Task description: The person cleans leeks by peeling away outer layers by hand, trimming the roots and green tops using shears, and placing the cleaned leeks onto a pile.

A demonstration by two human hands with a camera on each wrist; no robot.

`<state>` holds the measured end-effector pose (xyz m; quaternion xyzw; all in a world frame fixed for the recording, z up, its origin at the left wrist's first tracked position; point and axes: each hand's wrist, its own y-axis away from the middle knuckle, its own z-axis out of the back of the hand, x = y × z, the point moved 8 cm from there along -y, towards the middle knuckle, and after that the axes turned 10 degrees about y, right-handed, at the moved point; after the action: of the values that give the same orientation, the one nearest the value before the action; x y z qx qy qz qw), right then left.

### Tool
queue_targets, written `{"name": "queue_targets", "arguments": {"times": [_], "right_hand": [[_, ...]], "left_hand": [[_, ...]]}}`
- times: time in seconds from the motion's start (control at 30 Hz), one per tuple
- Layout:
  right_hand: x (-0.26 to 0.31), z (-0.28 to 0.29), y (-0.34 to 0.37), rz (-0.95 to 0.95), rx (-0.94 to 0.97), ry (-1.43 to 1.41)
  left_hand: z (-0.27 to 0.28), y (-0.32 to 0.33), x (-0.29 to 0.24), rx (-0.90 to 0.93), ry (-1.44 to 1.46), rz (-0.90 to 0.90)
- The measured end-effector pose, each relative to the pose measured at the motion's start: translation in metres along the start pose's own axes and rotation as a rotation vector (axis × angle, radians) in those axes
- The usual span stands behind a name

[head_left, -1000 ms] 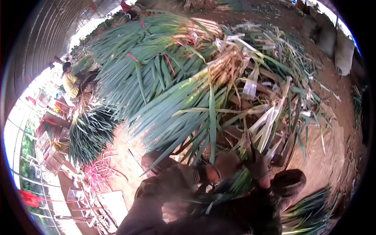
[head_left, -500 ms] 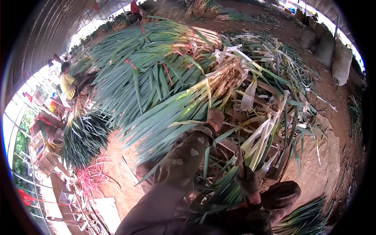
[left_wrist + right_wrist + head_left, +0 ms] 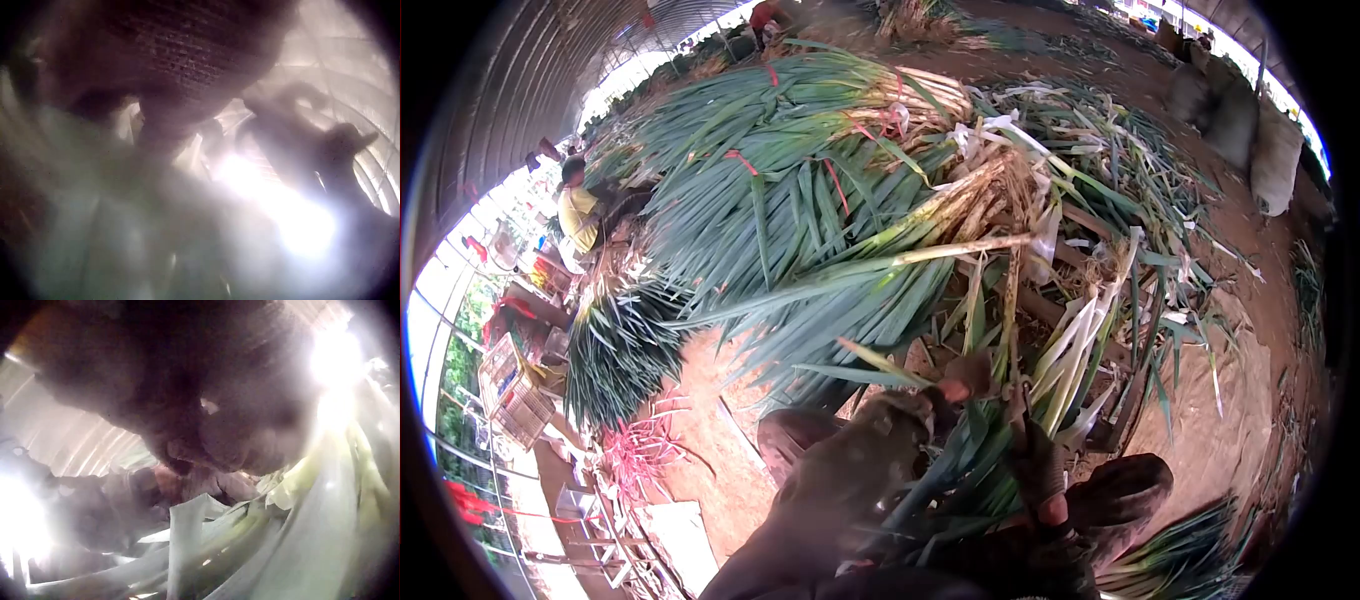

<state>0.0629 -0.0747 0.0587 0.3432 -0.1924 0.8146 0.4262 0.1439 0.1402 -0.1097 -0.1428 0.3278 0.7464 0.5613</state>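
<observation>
A: Hands first. Head view, 12 at the top.

B: Left hand (image 3: 966, 378), dark, at 11 o'clock from the right hand (image 3: 1037, 465). Both border a heap of long green onion-like leaves (image 3: 955, 475) over the person's lap.

A: Grip?

B: Left: fingers point down among leaves, but the left wrist view is blurred and glare-washed; cannot tell how far spread, or whether anything is held. Right: fingers look bent above pale-green leaves, tips in shadow; hold cannot be made out.

A: Next out?

B: At 12 o'clock, an upright thin tan-and-green stalk (image 3: 1008, 300), its lower end hidden at the hands. At 10 to 11, a large pile of blue-green, pale-stemmed onion plants (image 3: 770, 190), some tied with red strips. At 4, a dark green leafy bundle (image 3: 1180, 550), cut off by the lens edge.

A: Containers?

B: At 9, far off, a beige slatted crate (image 3: 515, 390); something lies inside, too small to identify. Between 1 and 2, a pale, bulging upright sack (image 3: 1275, 165), contents hidden, darker sacks (image 3: 1212, 105) beside it, partly in shadow.
</observation>
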Motion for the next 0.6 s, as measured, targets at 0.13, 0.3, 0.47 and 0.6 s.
{"name": "queue_targets", "arguments": {"times": [0.13,0.3,0.47,0.6], "right_hand": [[0.000,0.011,0.014,-0.167,0.018,0.036],[0.009,-0.001,0.023,-0.132,0.070,0.089],[0.016,-0.026,0.025,0.085,-0.110,0.091],[0.006,-0.013,0.030,-0.200,0.011,0.243]], "left_hand": [[0.020,0.057,-0.014,-0.023,0.076,-0.002],[0.037,0.086,-0.023,0.026,0.186,-0.032],[0.013,0.076,-0.012,-0.140,0.058,0.022],[0.004,0.069,-0.007,-0.073,-0.008,-0.034]]}}
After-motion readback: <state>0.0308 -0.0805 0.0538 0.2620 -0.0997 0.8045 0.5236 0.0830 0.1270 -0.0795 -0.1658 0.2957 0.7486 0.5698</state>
